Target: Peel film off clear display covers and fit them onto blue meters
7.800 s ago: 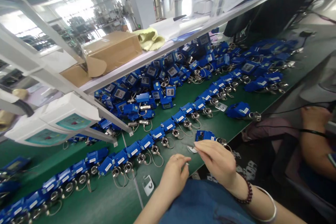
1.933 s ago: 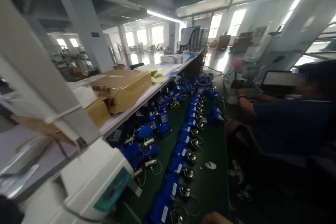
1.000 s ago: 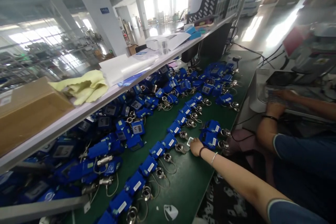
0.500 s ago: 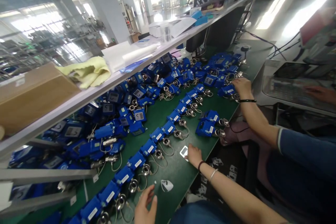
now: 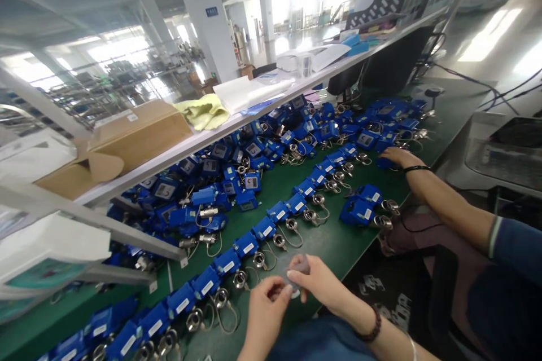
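My left hand (image 5: pixel 266 306) and my right hand (image 5: pixel 318 286) meet over the near edge of the green bench (image 5: pixel 339 240). Between their fingertips they pinch a small grey label sheet (image 5: pixel 296 268), blurred by motion. My right wrist wears a dark bead bracelet (image 5: pixel 371 326). Just beyond my hands runs a diagonal row of blue devices (image 5: pixel 245 246) with white stickers and metal ring fittings (image 5: pixel 259 260) on wires.
A heap of blue devices (image 5: pixel 262 152) lies under the white shelf (image 5: pixel 237 124), which bears a cardboard box (image 5: pixel 139 135) and a yellow cloth (image 5: pixel 203 113). Two more blue devices (image 5: pixel 362 208) sit to the right. A co-worker's arm (image 5: pixel 440 197) reaches onto the bench.
The view swung left again. My right hand lifted the small sheet off the bench and my left hand came up to it. The co-worker's hand stays on the far devices.
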{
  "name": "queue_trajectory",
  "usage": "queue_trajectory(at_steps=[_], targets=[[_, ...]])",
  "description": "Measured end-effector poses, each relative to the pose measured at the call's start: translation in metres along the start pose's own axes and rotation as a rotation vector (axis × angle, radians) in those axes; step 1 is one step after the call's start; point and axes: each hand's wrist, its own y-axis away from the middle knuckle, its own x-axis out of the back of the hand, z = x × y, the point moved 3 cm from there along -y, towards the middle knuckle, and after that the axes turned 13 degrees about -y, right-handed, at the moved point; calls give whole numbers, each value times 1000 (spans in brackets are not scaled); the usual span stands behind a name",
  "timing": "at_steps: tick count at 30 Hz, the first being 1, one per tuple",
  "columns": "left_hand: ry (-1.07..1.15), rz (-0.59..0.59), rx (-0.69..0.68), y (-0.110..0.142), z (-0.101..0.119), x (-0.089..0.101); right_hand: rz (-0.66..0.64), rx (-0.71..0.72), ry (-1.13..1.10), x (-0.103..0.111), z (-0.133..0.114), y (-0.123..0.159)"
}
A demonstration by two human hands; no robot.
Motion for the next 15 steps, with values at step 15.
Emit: queue_trajectory(at_steps=[15], targets=[[12, 417, -457, 42, 45, 52, -440, -327, -695, -78, -39, 49]])
